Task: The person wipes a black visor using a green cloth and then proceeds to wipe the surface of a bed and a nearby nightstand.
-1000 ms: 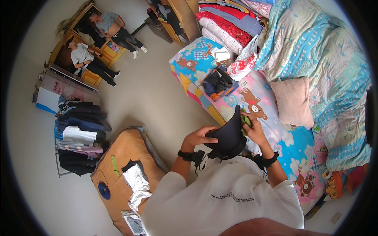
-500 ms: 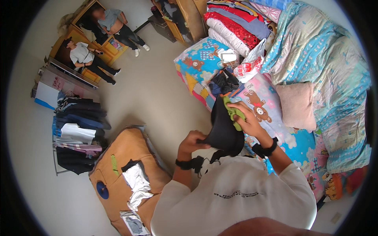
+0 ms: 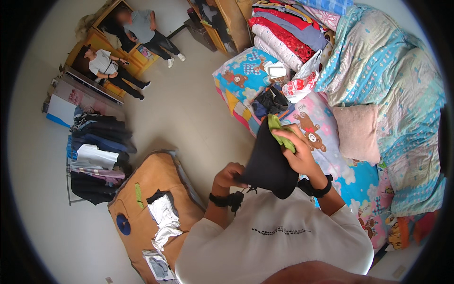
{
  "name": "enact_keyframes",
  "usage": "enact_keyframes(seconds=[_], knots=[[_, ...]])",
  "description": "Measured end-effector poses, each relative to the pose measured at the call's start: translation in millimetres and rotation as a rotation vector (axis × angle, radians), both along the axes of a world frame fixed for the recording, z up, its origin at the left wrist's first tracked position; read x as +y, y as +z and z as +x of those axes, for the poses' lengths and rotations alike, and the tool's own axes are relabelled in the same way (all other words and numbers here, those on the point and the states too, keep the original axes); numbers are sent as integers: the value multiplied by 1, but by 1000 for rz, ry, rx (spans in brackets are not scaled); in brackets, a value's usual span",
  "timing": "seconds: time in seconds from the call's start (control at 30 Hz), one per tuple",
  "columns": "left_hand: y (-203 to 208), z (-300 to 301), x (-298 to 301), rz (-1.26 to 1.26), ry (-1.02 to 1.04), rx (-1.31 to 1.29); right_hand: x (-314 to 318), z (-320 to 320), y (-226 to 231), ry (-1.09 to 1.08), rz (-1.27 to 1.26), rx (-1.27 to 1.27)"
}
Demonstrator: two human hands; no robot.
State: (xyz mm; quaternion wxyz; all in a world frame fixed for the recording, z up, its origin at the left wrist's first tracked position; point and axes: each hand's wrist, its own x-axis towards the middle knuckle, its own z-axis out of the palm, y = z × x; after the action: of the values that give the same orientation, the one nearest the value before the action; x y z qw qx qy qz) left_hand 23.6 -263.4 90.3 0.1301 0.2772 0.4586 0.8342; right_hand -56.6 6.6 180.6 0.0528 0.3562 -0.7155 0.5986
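The black brimmed hat [image 3: 267,163] lies between the two sets of fingers. The left hand [image 3: 229,175] pinches its left edge, fingers closed (the fingertips are partly hidden). The right hand [image 3: 303,155] grips a crumpled green cloth [image 3: 274,125], its fingers bent over it against the hat's upper right side. Beyond the right fingertips lies dark folded clothing [image 3: 271,101]; to their right, a pink cushion [image 3: 358,132].

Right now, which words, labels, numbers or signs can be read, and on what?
White plastic bag: red printing, not copied here.
Pink-and-blue bear-patterned bedsheet: small lettering, not copied here.
Wearer's white shirt: dark marks, too small to read.
Curved black item: none visible.
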Motion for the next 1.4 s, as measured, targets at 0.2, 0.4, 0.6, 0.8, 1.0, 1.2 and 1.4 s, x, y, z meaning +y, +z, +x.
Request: enact_keyframes(seconds=[0.2, 0.4, 0.6, 0.8, 1.0, 1.2, 1.4], knots=[[6, -25, 0, 42, 48, -21, -8, -8, 6, 58, 83, 200], [21, -37, -7, 152, -64, 124, -6, -77, -81, 103, -50, -365], [4, -50, -28, 66, -120, 207, -2, -105, -89, 307, -244, -566], [2, -59, -61, -356, 169, -109, -2, -137, -111, 319, 36, -446], [28, -61, -73, -788, 382, -225, -33, -147, -91, -87, 251, -292], [-7, -88, -62, -945, 595, -213, -86, -146, -94, -194, 274, -47], [-32, -97, -61, -959, 607, -270, -156, -108, -122, -222, 7, -57]])
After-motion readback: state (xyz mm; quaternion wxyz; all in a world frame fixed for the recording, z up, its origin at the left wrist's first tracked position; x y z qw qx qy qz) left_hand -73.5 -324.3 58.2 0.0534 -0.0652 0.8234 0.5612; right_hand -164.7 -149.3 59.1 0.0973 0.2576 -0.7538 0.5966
